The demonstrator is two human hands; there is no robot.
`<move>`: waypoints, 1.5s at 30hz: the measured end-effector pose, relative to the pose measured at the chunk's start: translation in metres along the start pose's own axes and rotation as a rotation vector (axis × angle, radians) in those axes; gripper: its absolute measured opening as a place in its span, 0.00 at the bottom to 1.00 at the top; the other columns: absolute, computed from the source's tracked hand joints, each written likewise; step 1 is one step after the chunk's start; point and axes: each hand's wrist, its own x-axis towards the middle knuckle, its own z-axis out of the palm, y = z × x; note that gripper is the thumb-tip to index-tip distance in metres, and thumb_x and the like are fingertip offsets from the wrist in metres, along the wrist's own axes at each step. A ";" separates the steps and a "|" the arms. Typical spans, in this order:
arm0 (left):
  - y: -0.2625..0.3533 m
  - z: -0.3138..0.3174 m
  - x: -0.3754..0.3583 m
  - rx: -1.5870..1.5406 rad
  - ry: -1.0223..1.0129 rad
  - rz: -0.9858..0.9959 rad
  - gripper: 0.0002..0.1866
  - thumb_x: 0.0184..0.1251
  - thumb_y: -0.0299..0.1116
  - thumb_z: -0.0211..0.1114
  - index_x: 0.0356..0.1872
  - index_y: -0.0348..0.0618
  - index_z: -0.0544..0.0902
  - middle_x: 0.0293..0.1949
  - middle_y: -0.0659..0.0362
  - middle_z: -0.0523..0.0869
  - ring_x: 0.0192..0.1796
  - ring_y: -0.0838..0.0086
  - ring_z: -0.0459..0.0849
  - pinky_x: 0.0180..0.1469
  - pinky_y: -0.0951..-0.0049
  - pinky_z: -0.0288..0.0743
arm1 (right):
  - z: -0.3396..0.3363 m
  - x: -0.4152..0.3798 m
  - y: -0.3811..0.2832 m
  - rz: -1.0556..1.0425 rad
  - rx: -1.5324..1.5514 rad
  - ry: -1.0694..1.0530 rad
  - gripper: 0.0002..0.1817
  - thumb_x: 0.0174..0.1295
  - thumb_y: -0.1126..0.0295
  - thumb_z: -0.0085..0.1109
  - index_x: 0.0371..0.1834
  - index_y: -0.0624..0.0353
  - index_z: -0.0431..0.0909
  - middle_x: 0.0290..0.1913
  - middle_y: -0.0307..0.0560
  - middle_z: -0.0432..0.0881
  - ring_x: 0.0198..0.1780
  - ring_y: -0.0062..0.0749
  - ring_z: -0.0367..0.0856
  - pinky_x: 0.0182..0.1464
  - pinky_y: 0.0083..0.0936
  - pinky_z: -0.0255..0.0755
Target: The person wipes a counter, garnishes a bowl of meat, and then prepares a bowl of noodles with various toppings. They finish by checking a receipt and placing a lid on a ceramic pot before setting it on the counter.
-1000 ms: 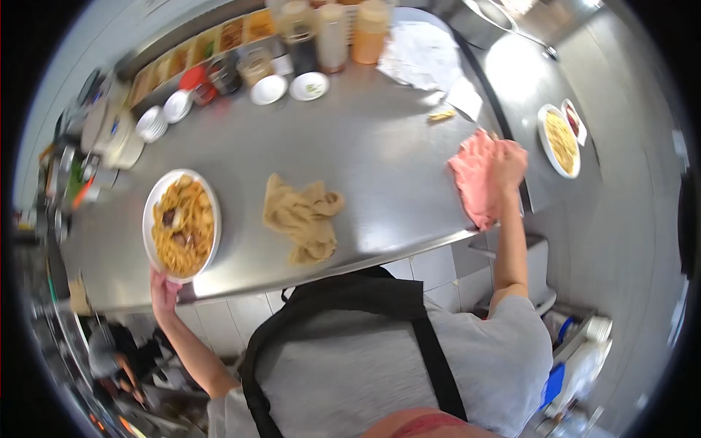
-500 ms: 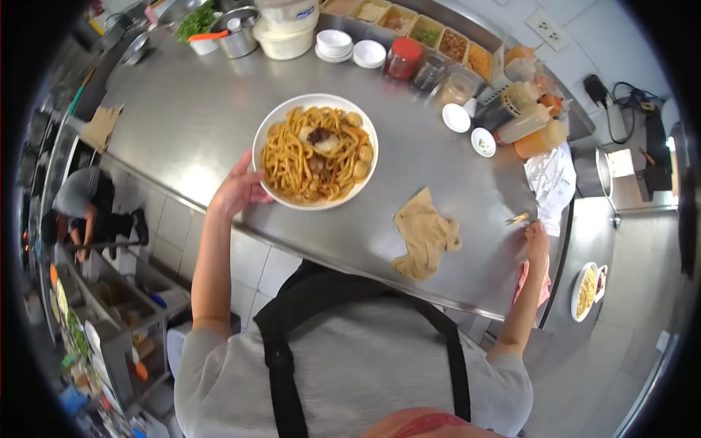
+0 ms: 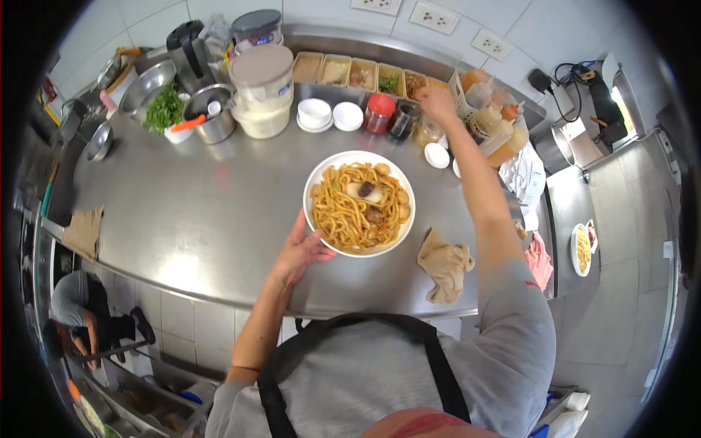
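My left hand (image 3: 301,253) grips the lower left of a white bowl (image 3: 309,213), thumb by the rim and fingers partly underneath. Sauced thick noodles (image 3: 343,212) fill it, topped with a pale slice bearing a dark dab and round pieces along the right side. At the back of the counter, my right hand (image 3: 437,104) is over the row of topping tubs, by the brown crumbly topping (image 3: 415,82) and a partly covered orange one. Its fingers are drawn together and point down; what they pinch, if anything, is hidden.
Sauce bottles (image 3: 504,139) stand right of my forearm. A red-lidded jar (image 3: 379,113), small white bowls (image 3: 315,114) and stacked tubs (image 3: 261,80) line the back. A tan cloth (image 3: 444,266) lies right of the noodles. Another person (image 3: 87,306) bends down at far left.
My right hand has gone from the counter's right edge to the topping tubs at the back. The bowl, still held by my left hand, appears farther right and lower as the view shifts.
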 end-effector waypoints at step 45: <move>0.008 -0.011 0.026 -0.027 -0.123 -0.038 0.39 0.68 0.30 0.54 0.71 0.57 0.36 0.46 0.50 0.81 0.36 0.66 0.85 0.36 0.71 0.83 | 0.008 0.030 -0.014 0.374 -0.464 -0.093 0.44 0.33 0.27 0.61 0.46 0.53 0.81 0.47 0.46 0.81 0.54 0.37 0.75 0.55 0.44 0.60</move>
